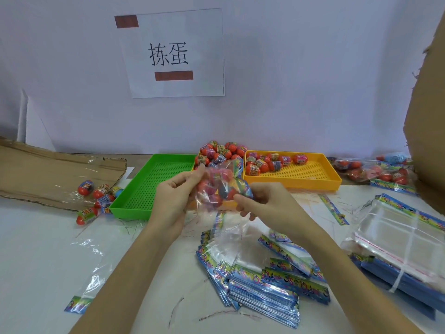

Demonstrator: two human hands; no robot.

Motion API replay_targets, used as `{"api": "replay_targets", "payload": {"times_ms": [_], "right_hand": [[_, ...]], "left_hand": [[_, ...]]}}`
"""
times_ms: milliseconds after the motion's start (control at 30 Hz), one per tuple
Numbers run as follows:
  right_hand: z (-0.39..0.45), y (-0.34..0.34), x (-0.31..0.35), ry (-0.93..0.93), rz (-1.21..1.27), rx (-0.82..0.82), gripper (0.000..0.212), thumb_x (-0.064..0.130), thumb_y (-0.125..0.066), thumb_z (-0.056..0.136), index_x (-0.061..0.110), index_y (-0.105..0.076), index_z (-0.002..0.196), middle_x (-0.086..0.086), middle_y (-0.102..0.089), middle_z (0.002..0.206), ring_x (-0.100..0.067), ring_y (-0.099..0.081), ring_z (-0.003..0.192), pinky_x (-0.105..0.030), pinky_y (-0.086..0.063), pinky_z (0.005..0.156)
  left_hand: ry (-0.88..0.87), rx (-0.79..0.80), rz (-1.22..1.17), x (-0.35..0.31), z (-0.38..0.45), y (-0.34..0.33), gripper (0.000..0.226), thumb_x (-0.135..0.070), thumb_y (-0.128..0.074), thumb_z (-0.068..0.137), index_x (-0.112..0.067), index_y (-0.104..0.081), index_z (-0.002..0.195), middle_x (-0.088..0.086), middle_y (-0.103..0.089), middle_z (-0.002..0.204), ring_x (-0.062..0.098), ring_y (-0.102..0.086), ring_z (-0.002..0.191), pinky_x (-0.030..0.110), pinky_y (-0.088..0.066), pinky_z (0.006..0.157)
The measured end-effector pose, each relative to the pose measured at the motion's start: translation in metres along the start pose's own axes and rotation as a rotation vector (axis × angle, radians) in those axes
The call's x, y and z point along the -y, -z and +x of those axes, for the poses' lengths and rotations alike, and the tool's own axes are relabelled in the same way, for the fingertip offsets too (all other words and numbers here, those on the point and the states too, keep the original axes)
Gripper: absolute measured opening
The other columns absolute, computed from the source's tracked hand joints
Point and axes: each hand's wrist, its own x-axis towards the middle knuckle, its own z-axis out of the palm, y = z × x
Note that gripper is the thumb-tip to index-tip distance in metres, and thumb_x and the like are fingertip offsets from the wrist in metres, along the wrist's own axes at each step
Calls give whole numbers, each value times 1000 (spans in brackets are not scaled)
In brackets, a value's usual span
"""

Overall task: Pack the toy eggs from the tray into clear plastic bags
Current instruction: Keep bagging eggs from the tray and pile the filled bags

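Observation:
Above the table's middle I hold a clear plastic bag (pixel 218 186) with several red toy eggs inside. My left hand (pixel 172 201) grips its left side, thumb and fingers pinching the plastic. My right hand (pixel 262 203) pinches the bag's colourful printed header at the right. Behind the bag, a heap of toy eggs (pixel 222 151) lies in a yellow tray mostly hidden by my hands. A second yellow tray (pixel 313 179) to the right holds several more eggs (pixel 267 162) at its far left end.
A green tray (pixel 134 203) stands left of my hands. Filled egg bags lie at the left (pixel 98 196) on flattened cardboard and at the far right (pixel 382 172). Stacks of bags (pixel 262 278) lie in front of me; another bundle (pixel 407 239) lies right.

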Motion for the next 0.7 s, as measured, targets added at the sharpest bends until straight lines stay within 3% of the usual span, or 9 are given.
{"api": "replay_targets", "payload": {"times_ms": [100, 167, 233, 367, 567, 700], "right_hand": [[2, 3, -3, -9, 202, -165, 18, 23, -68, 100, 10, -77, 93, -4, -75, 75, -12, -68, 67, -21, -54, 62], [2, 7, -4, -48, 337, -193, 21, 25, -71, 97, 5, -77, 99, -6, -74, 78, -13, -68, 70, -21, -55, 66], [2, 11, -4, -78, 398, -195, 27, 29, -74, 93, 4, -77, 103, -8, -75, 83, -15, -69, 74, -22, -57, 71], [2, 15, -4, -127, 463, -145, 29, 31, -77, 89, 4, -78, 102, -8, -75, 86, -14, -69, 76, -20, -57, 72], [4, 23, -6, -213, 671, -80, 19, 24, -76, 91, 6, -82, 96, -8, -73, 83, -12, -62, 69, -18, -55, 65], [3, 23, -7, -82, 404, -179, 21, 25, -71, 96, 7, -80, 91, -9, -75, 80, -13, -60, 66, -22, -54, 65]], "left_hand": [[110, 214, -217, -4, -1, -4, 56, -57, -66, 88, -8, -82, 110, 8, -78, 116, 17, -75, 103, 26, -62, 88], [65, 324, -80, -2, -4, -8, 52, -47, -65, 95, -13, -71, 134, 9, -73, 131, 24, -72, 117, 30, -59, 98], [39, 329, 23, 3, -7, -10, 49, -29, -71, 95, -20, -62, 142, 12, -75, 124, 30, -75, 102, 33, -62, 89], [54, 282, -12, 2, -7, -8, 52, -16, -76, 88, -21, -64, 138, 9, -68, 90, 18, -66, 69, 24, -58, 67], [31, 281, -16, -2, -2, -1, 74, -8, -78, 79, -11, -52, 149, 12, -65, 85, 19, -67, 74, 26, -58, 69], [-30, 289, 55, 1, -2, -1, 75, -12, -80, 78, -12, -54, 148, 10, -60, 80, 19, -64, 73, 27, -54, 68]]}}
